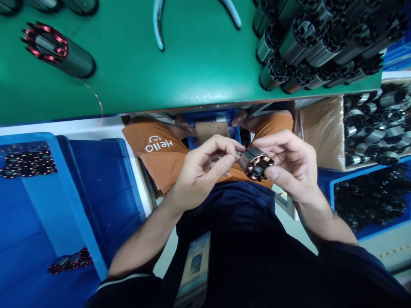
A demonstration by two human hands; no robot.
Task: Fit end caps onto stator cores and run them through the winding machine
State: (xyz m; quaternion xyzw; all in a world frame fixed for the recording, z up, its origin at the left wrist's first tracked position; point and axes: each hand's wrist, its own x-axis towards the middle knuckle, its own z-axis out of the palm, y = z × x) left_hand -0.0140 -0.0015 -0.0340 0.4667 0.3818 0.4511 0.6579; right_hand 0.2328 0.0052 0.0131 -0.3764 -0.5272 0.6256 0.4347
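Note:
Above my lap, a motor stator (251, 157) with copper windings and black slot insulation at its near end is tilted in my right hand (293, 164). The thumb lies by the wound end and the fingers reach behind the steel body. My left hand (204, 169) is at the stator's other end, its thumb and fingers drawn together in a pinch. Fingertips come up to the stator's edge; what they pinch, if anything, is too small to make out. On the bench, a wound stator (61, 51) lies on its side, a loose copper wire (96, 98) trailing over the edge.
Stacked stators (302, 42) crowd the right of the green bench (180, 81). Plier handles (158, 25) lie at the back. Blue bins (96, 179) stand on the left, some wound stators inside. At right are a carton (323, 132) of metal parts and a bin (369, 201) of black pieces.

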